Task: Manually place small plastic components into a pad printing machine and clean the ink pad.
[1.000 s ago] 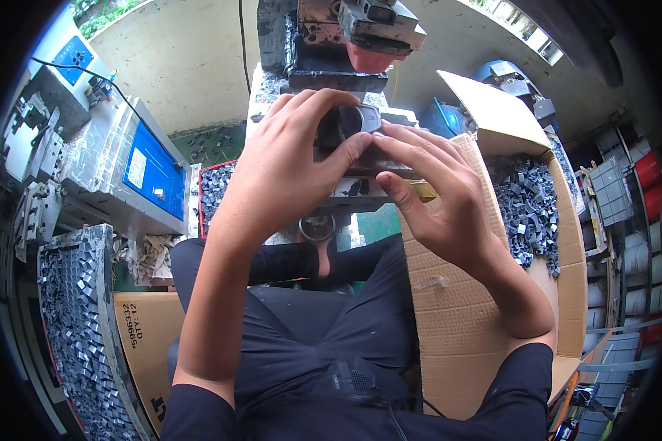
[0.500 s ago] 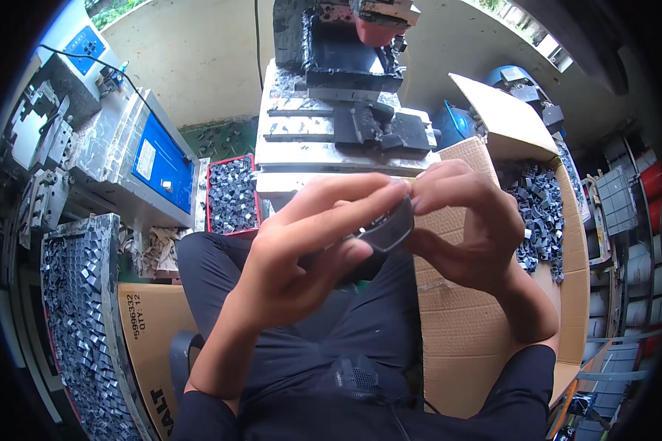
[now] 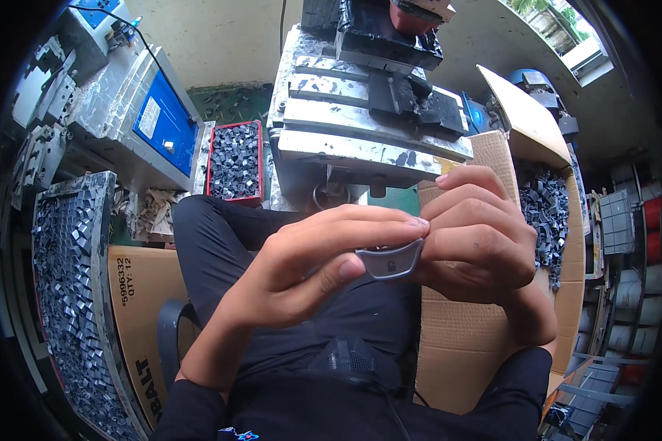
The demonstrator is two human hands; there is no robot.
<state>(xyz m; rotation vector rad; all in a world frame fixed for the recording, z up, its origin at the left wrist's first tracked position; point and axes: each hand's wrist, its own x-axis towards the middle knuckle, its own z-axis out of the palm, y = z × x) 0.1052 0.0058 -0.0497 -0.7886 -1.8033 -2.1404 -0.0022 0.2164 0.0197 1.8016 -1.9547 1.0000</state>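
Note:
Above my lap, both hands meet around a small curved grey piece [image 3: 391, 263] with a lighter rim and a small dark mark on its face. My left hand [image 3: 301, 261] grips its left side, fingers laid along the top and thumb at the near corner. At its right end the fingers of my right hand [image 3: 482, 239] are bent and closed against it; their tips are partly hidden behind the piece and the knuckles. What kind of part it is cannot be made out.
Ahead stands a machine with a slotted metal table [image 3: 360, 114] and a dark vise [image 3: 408, 103]. A red crate [image 3: 260, 192] of small dark parts sits left of it. A parts-filled tray [image 3: 110, 294] lies at far left. To my right is an open cardboard box [image 3: 456, 345] with more parts [image 3: 544, 213].
The grey piece has turned so its curved face shows more fully. My left fingers have straightened along its top. The view has shifted, bringing more of the machine table's front into sight.

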